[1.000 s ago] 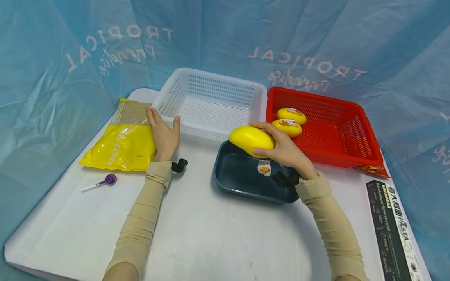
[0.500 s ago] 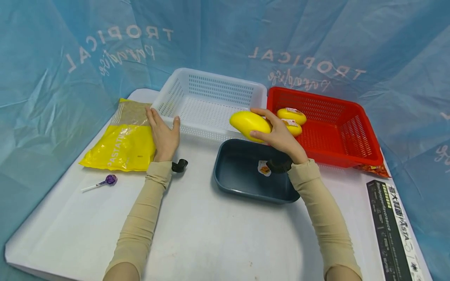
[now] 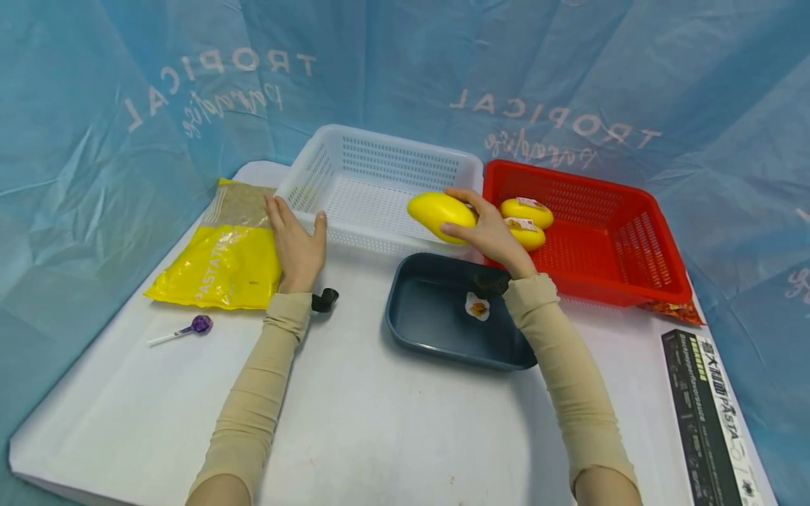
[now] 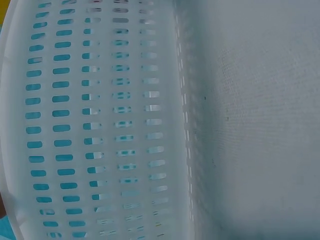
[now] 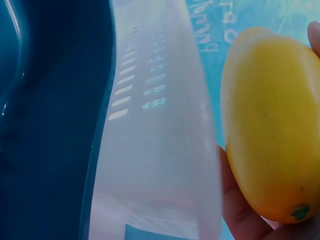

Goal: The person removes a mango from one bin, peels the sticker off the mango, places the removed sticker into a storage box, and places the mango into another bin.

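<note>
One yellow mango (image 3: 436, 213): we clamp it between right-hand (image 3: 492, 233) fingers and thumb, shifted from above the dark tray (image 3: 427, 316) to the white basket's (image 3: 367, 237) near right side; we judge the carry under way. Left hand (image 3: 300, 247): fingers extended, at the basket's near left corner.

From the head, we look forward and down over much of the white surface (image 3: 392, 436). From the left wrist, we face the white slotted plastic basket (image 4: 107, 125) at very close range. From the right wrist, turned sideways, we see the smooth yellow oval fruit (image 5: 272, 125), that basket and the dark-blue rectangular tray (image 5: 55, 125) closely, all three shared with the head view.
</note>
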Available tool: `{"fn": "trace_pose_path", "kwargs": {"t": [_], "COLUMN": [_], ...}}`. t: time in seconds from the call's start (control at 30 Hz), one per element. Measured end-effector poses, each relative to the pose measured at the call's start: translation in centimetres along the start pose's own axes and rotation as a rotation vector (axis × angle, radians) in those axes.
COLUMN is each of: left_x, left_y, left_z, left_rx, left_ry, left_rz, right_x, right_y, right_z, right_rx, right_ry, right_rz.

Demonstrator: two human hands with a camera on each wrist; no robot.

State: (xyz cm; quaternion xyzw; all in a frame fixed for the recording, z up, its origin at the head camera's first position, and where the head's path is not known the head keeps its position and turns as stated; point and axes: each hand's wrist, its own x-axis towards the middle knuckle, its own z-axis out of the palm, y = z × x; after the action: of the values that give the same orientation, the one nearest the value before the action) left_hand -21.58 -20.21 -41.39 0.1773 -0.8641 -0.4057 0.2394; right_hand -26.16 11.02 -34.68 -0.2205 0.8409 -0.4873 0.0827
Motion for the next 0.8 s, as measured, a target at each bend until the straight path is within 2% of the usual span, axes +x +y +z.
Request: {"fn": "trace_pose_path", "kwargs": {"t": [0.47, 0.67, 0.8], "left_x": [-0.2, -0.1, -0.1], "left_y": [-0.1, -0.2, -0.2], "left_z": [0.0, 0.1, 0.1], "left_rx": [0.024, 0.014, 0.019], "left_ry": [0.006, 0.01, 0.006], "left_rz": [0.019, 0.023, 0.019], "right_x": [2.4, 3.0, 3.5], "right_y": [0.4, 0.5, 0.6], "right_z": [1.5, 1.8, 2.0], "right_rx": [-0.015, -0.079, -0.161], "right_ry": [-0.046, -0.056, -0.072], "right_rz": [0.027, 0.004, -0.008]}}
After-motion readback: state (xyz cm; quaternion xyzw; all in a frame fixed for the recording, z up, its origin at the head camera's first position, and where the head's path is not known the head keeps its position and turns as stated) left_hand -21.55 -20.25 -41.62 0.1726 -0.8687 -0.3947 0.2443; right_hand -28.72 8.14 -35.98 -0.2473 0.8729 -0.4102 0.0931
